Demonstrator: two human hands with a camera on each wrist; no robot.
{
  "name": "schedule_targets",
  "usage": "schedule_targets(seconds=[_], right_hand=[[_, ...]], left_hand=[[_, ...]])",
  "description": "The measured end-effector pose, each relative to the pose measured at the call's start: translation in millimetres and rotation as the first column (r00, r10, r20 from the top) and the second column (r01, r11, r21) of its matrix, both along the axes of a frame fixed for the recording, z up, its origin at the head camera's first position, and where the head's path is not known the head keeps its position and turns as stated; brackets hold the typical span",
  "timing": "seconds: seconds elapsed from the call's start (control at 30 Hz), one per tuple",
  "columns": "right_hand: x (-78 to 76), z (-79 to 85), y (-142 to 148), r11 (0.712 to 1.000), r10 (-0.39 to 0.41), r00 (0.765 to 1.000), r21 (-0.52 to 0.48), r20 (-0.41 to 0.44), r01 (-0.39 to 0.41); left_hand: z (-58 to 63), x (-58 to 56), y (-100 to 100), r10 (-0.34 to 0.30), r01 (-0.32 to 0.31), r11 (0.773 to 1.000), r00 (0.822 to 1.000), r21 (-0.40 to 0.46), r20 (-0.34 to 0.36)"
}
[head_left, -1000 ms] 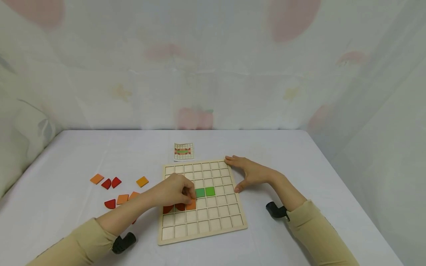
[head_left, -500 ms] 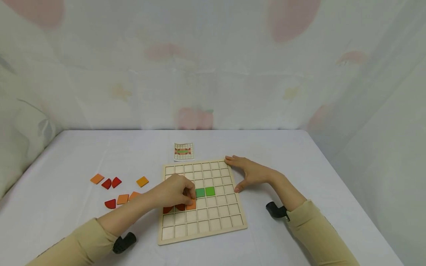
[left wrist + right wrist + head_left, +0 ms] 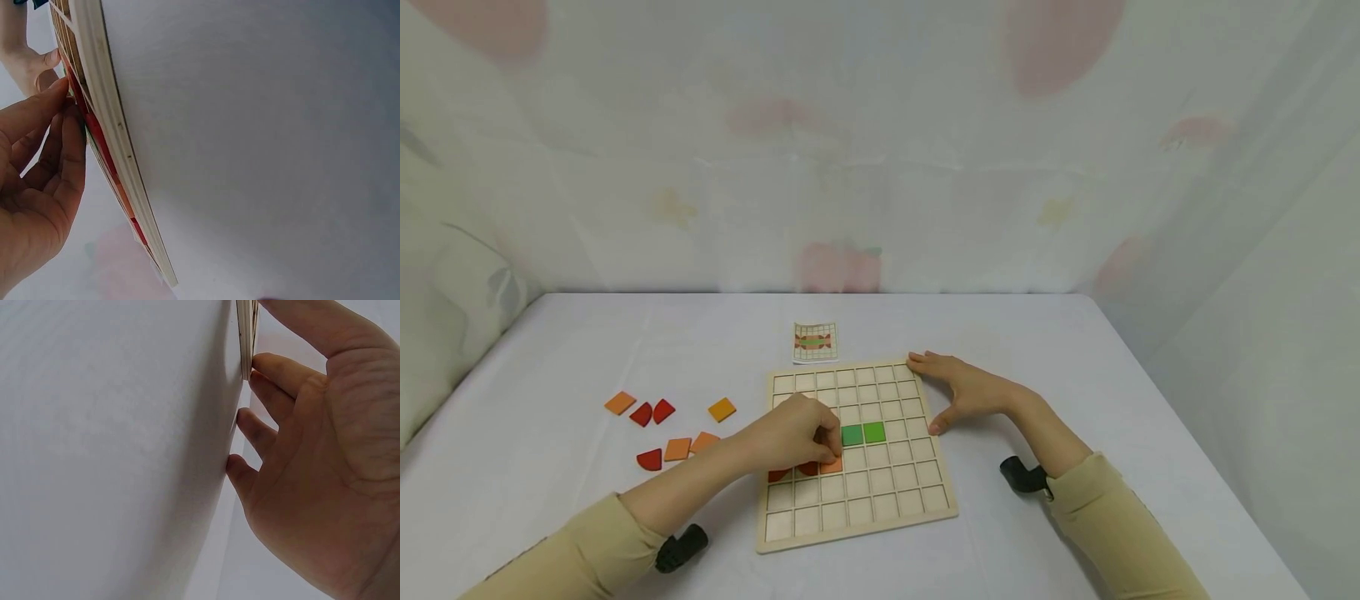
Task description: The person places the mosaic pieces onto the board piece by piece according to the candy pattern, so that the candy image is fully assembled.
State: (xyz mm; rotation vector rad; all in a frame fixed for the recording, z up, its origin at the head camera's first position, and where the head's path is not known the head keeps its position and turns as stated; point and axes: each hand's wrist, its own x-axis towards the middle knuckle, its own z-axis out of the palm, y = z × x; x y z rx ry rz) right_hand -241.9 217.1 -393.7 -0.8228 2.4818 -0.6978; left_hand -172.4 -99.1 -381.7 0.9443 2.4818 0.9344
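My left hand [image 3: 797, 429] pinches at an orange square tile [image 3: 832, 467] in the left part of a pale wooden grid board [image 3: 883, 505]. Thumb and fingertips meet right at the board's surface in the left wrist view, partly hiding the tile. Left of it lie two red quarter-round tiles [image 3: 808, 470], half covered by the hand. A green tile [image 3: 875, 432] and a darker green tile [image 3: 852, 436] sit side by side mid-board. My right hand [image 3: 966, 386] is spread along the board's right side, with fingers at the far corner and thumb on the edge.
Loose pieces lie left of the board: several orange squares [image 3: 677, 449], a yellow-orange square [image 3: 722, 409] and red quarter-rounds [image 3: 650, 459]. A small pattern card [image 3: 815, 342] lies behind the board. White cloth covers the table [image 3: 1037, 550].
The left fingertips shift very slightly at the orange tile. The right hand and the board stay in place.
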Motion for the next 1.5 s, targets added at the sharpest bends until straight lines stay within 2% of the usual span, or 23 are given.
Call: schedule_targets(seconds=[0.17, 0.37, 0.6, 0.73, 0.83, 0.97, 1.03, 1.13, 1.3, 1.5], right_hand=[[0.1, -1.3, 0.1, 1.000, 0.002, 1.000, 0.001, -0.003, -0.002], [0.2, -1.2, 0.7, 1.000, 0.005, 1.000, 0.004, -0.012, -0.005], [0.3, -0.8, 1.3, 1.000, 0.004, 1.000, -0.002, -0.008, -0.004], [0.2, -1.4, 1.3, 1.000, 0.004, 1.000, -0.002, -0.007, -0.004], [0.1, -1.6, 1.3, 1.000, 0.003, 1.000, -0.002, -0.006, -0.003], [-0.5, -1.8, 1.4, 1.000, 0.005, 1.000, -0.005, -0.010, -0.005], [-0.8, -2.0, 1.3, 1.000, 0.007, 1.000, -0.006, -0.011, -0.007], [-1.0, -2.3, 1.3, 1.000, 0.007, 1.000, -0.004, -0.011, -0.007], [-0.9, -2.6, 1.7, 1.000, 0.003, 1.000, -0.002, -0.007, -0.003], [-1.8, -3.1, 2.1, 1.000, 0.001, 1.000, -0.005, -0.008, -0.001]], left_hand=[[2.8, -2.0, -4.3, -0.001, 0.001, 1.000, 1.000, -0.001, -0.018], [14.0, -12.0, -18.2, 0.057, -0.057, 0.998, 0.998, 0.013, -0.024], [35.6, -25.5, -47.2, 0.153, -0.155, 0.987, 0.987, -0.048, -0.048], [41.4, -33.1, -70.8, 0.183, -0.186, 0.977, 0.982, -0.100, -0.039], [39.7, -39.8, -90.6, 0.209, -0.208, 0.966, 0.978, -0.156, -0.008], [30.4, -46.7, -114.6, 0.241, -0.226, 0.950, 0.970, -0.217, 0.044], [24.7, -48.9, -123.7, 0.246, -0.223, 0.949, 0.966, -0.225, 0.081], [15.9, -52.1, -134.9, 0.221, -0.193, 0.959, 0.968, -0.207, 0.118], [5.6, -56.0, -143.2, 0.205, -0.177, 0.967, 0.968, -0.184, 0.144], [2.9, -57.2, -142.4, 0.215, -0.185, 0.966, 0.962, -0.180, 0.167]])
